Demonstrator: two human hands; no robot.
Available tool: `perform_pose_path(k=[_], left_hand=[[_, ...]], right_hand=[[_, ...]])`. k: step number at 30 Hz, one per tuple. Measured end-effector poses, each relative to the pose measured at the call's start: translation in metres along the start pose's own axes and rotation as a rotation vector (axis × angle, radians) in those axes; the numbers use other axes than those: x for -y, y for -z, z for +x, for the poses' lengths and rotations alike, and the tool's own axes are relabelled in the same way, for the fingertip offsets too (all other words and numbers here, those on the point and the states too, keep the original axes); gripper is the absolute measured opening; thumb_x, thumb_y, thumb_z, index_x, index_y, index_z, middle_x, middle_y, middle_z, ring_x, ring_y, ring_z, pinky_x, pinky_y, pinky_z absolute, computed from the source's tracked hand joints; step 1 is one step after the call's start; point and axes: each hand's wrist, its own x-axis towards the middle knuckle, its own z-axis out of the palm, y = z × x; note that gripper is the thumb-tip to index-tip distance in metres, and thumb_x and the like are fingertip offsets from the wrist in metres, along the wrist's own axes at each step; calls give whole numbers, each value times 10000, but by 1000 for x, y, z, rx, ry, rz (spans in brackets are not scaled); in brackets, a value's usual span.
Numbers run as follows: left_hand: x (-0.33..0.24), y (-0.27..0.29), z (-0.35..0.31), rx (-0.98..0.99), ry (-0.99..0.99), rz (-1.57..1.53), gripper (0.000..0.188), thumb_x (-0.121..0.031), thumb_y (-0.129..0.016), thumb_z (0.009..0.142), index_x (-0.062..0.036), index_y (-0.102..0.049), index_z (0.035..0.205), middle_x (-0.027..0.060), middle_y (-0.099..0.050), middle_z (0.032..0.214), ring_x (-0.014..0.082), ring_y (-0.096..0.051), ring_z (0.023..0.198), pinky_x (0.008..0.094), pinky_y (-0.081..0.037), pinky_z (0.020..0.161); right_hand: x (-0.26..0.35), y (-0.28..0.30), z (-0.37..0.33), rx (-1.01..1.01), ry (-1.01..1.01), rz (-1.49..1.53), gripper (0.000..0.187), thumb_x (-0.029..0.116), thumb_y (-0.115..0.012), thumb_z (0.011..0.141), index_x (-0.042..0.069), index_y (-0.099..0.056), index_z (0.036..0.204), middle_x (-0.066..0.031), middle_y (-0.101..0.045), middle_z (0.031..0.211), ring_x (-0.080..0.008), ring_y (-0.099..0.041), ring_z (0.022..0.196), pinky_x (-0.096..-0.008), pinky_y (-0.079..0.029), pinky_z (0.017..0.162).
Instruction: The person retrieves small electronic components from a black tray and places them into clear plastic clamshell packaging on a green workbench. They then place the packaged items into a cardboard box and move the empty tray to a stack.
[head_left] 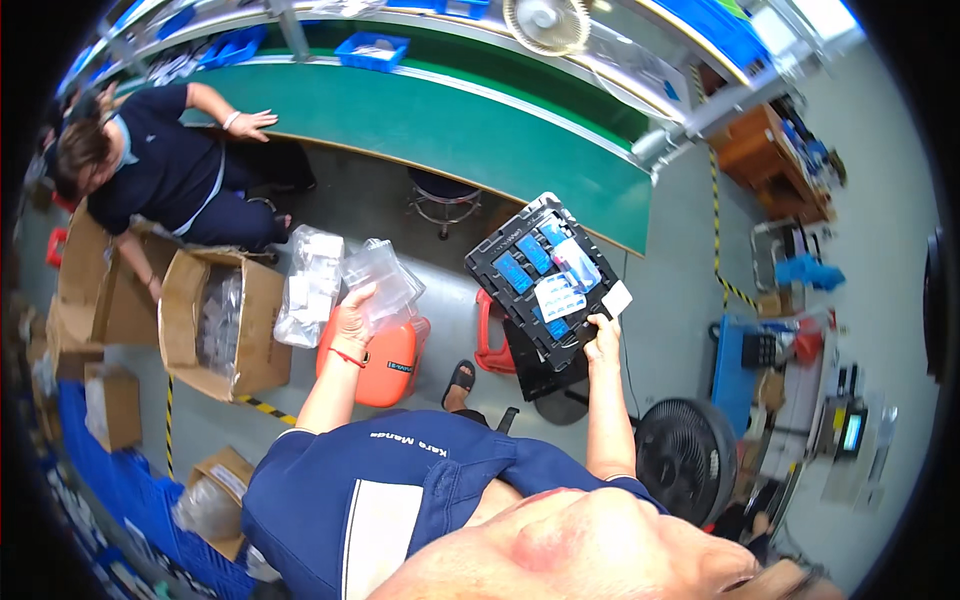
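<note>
My left hand is closed on a stack of clear plastic trays, held out above an orange-red stool. Right beside them is a clear plastic bag of whitish pieces; whether my hand touches it too, I cannot tell. On the other side, my right hand grips the near right edge of a black plastic tray, which is tilted in the air. Blue rectangular pieces, a white label sheet and a small clear bag lie in it. A white card sticks out by my fingers.
A green workbench runs along the far side, with a round stool under it. At left a co-worker reaches into cardboard boxes; an open carton stands nearer. A black floor fan is close on my right.
</note>
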Motion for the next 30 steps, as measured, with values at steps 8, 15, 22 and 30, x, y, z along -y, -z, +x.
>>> perform_pose_path(k=[8,15,22,30], left_hand=[[-19,-43,-31,-5,-175,27,420,-128,-596,758,14,-500,1141,152,-580,1063,289,-583,971,426,-475,864],[-64,-52,17,20,-279,152,450,-84,-574,755,4,-475,1185,151,-569,1100,283,-568,1016,431,-451,900],[-114,-79,119,-106,-228,72,350,-53,-625,741,-8,-536,1076,120,-612,979,246,-621,889,386,-495,819],[-169,-71,220,-111,-121,113,405,-50,-626,742,13,-505,1124,142,-606,1012,262,-611,924,416,-482,849]], right_hand=[[-2,-30,129,181,-91,-53,498,-109,-486,604,-2,-475,1091,-77,-553,977,-236,-564,879,-332,-497,764],[-16,-61,237,273,-155,-123,460,-92,-497,607,10,-502,1055,-79,-573,957,-243,-579,862,-367,-505,783],[2,-91,354,323,-216,-418,473,-87,-526,578,2,-505,1042,-70,-575,929,-222,-576,814,-326,-487,732],[38,-137,462,349,-252,-897,396,-99,-539,604,-8,-467,983,-92,-586,854,-205,-585,697,-322,-494,613]])
